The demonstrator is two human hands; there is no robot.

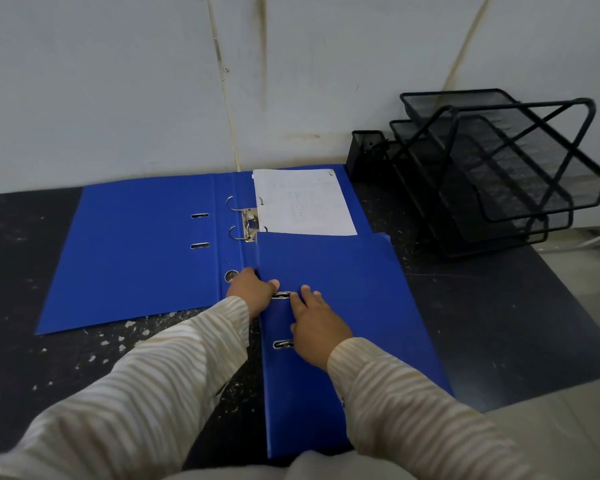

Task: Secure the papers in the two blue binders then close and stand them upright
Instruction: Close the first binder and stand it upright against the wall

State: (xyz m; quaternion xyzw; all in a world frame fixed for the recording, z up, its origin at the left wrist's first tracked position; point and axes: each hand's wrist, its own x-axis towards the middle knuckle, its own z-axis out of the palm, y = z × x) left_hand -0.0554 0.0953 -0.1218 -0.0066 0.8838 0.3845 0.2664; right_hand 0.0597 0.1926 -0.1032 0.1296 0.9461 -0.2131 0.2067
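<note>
Both hands rest on the near binder (343, 306), which lies closed and flat at the surface's (499, 306) front edge: left hand (252, 292) curled over its spine edge, right hand (317, 323) open, fingers spread by the upper ring slot. So one of two binders looks closed but not yet stood up. The far binder (136, 251) lies open toward the back edge, its rings (234, 220) apparently open, one sheaf of papers (305, 202) on its right half, still to be clamped, closed and stood. One black mesh tray rack (499, 168) sits at the back right corner
</note>
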